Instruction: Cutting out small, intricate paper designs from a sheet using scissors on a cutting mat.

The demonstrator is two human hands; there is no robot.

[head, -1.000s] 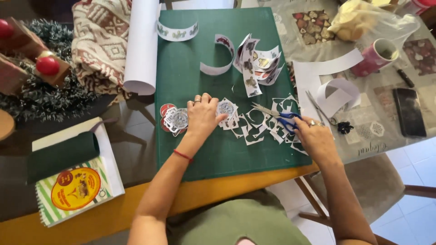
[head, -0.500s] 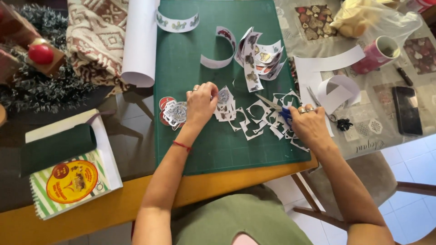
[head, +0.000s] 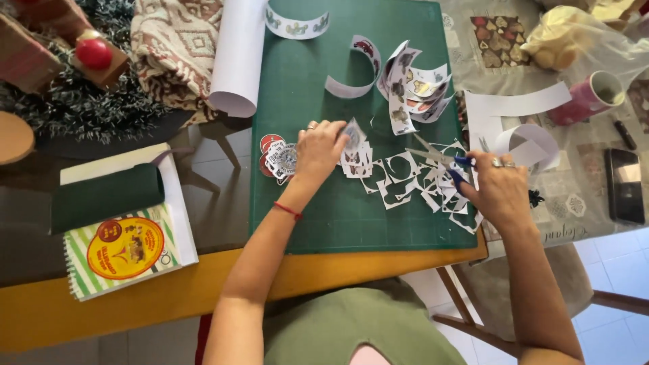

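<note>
Presently, both hands work over the green cutting mat (head: 318,203), which serves as the reference for all positions. The left hand (head: 321,150), near the mat's centre, is pinched on a small printed paper cut-out (head: 353,132), lifted slightly above a little stack of similar pieces (head: 355,161). The right hand (head: 500,189), at the mat's right edge, is closed around blue-handled scissors (head: 443,157), blades parted and pointing toward the mat's centre, over a litter of white paper offcuts (head: 405,179). The hands are apart. Finished round stickers (head: 277,154) lie at the mat's left edge; curled printed strips (head: 358,67) lie toward its far end.

Judgement: for a clean trim, the cut-out should be held close to the cutting line, the paper turned rather than the scissors, and the fingers kept outside the blades' path.
</note>
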